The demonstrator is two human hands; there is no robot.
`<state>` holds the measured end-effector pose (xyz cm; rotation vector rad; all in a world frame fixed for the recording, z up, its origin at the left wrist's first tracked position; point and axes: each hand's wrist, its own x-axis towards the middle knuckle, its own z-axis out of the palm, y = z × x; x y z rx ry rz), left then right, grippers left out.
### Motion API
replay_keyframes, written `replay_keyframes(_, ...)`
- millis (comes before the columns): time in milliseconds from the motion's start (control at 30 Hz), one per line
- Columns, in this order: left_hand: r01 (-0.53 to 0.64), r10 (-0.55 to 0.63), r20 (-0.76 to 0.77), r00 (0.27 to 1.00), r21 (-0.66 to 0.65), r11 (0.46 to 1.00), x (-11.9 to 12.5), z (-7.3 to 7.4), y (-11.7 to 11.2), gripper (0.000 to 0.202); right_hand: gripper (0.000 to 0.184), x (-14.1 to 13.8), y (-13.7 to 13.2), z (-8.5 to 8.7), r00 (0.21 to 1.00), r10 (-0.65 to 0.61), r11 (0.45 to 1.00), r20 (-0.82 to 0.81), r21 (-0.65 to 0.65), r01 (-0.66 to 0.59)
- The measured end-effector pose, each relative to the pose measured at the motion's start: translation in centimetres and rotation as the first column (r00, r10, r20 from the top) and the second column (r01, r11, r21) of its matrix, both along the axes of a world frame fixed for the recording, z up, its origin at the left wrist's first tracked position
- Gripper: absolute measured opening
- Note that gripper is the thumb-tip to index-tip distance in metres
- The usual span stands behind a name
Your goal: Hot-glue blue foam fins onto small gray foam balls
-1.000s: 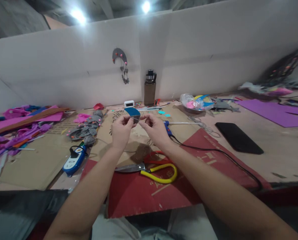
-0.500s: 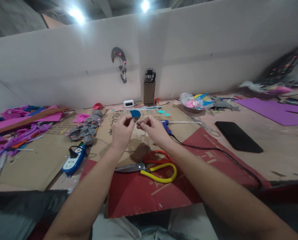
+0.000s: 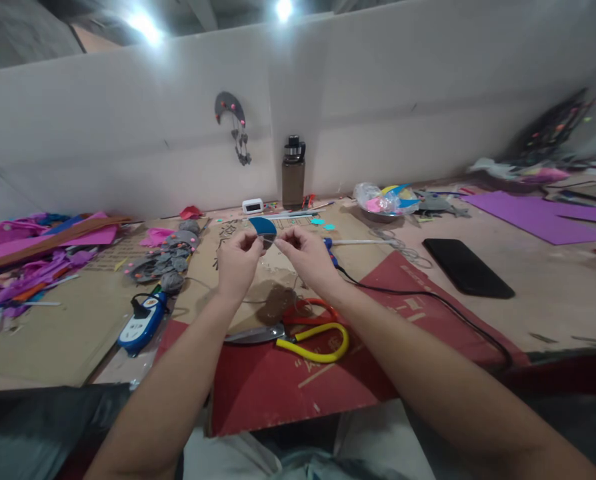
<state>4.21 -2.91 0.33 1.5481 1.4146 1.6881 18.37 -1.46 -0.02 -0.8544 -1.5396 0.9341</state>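
My left hand (image 3: 239,265) pinches a curved blue piece (image 3: 262,226), felt-like, with a dark grey lower part, above the cardboard. Close by on its right, my right hand (image 3: 307,261) is closed at the fingertips on a thin strand, which runs between the two hands at the piece's lower edge. Below the hands lie scissors (image 3: 323,355) with one yellow and one red handle, the blades pointing left. Loose grey yarn (image 3: 302,305) curls beside the red handle. A blue glue gun (image 3: 331,256) is partly hidden behind my right hand.
Red cardboard (image 3: 298,393) covers the front edge. A black phone (image 3: 468,268) and black cable (image 3: 428,297) are right; a power strip (image 3: 144,325), grey yarn ball (image 3: 172,282) and felt scraps (image 3: 43,267) left. A bottle (image 3: 293,177) and bowl (image 3: 385,215) stand behind.
My right hand's fingertips have come closer to the left ones. The blue piece has turned and shows more of its surface. The whole view has shifted slightly.
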Motion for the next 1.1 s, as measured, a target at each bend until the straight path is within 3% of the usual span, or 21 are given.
replay_keyframes(100,0.056,-0.051,0.120,0.991,-0.039,0.998,0.1,0.0,0.1,0.019,0.015,0.3,0.2,-0.2,0.997,-0.062,0.998,0.045,0.037,0.060)
replay_keyframes(167,0.059,-0.053,0.116,0.992,-0.044,0.997,0.1,0.0,0.1,0.019,0.015,0.5,0.2,-0.3,0.996,-0.065,0.997,0.067,0.044,0.063)
replay_keyframes(233,0.018,-0.017,0.032,0.999,-0.023,1.000,0.1,0.1,0.0,0.017,0.014,0.6,0.3,-0.4,0.994,-0.047,0.998,0.100,0.045,0.043)
replay_keyframes(333,-0.106,0.125,-0.232,0.965,0.091,0.990,-0.1,0.2,-0.2,0.011,0.014,0.2,0.2,-0.6,0.993,0.040,0.998,0.112,0.038,-0.044)
replay_keyframes(433,-0.163,0.252,-0.447,0.858,0.230,0.960,-0.3,0.3,-0.5,0.011,0.021,-0.5,0.2,-0.8,0.984,0.175,0.983,-0.015,-0.046,-0.176)
replay_keyframes(533,-0.138,0.289,-0.541,0.790,0.302,0.943,-0.5,0.5,-0.6,0.014,0.032,-1.2,0.2,-1.0,0.956,0.235,0.951,-0.174,-0.161,-0.263)
replay_keyframes(700,-0.108,0.290,-0.590,0.754,0.323,0.940,-1.0,0.7,-0.7,0.017,0.048,-1.7,-0.1,-0.9,0.907,0.254,0.922,-0.337,-0.200,-0.333)
replay_keyframes(800,-0.094,0.280,-0.606,0.744,0.320,0.943,-1.0,0.8,-0.8,0.018,0.039,-1.7,-0.4,-0.6,0.899,0.256,0.919,-0.355,-0.200,-0.341)
replay_keyframes(933,-0.118,0.242,-0.514,0.823,0.262,0.958,-0.6,0.8,-0.7,0.012,0.016,-1.2,-0.6,-0.2,0.977,0.150,0.978,-0.149,-0.123,-0.169)
replay_keyframes(1033,-0.088,0.111,-0.291,0.950,0.092,0.992,-0.2,0.5,-0.5,0.013,0.013,-0.5,-0.5,0.1,0.998,0.021,0.998,-0.064,-0.050,-0.024)
replay_keyframes(1100,-0.010,0.007,-0.130,0.991,-0.020,1.000,0.1,0.3,-0.3,0.018,0.012,-0.3,-0.3,0.1,0.999,-0.040,0.999,-0.025,-0.003,0.040)
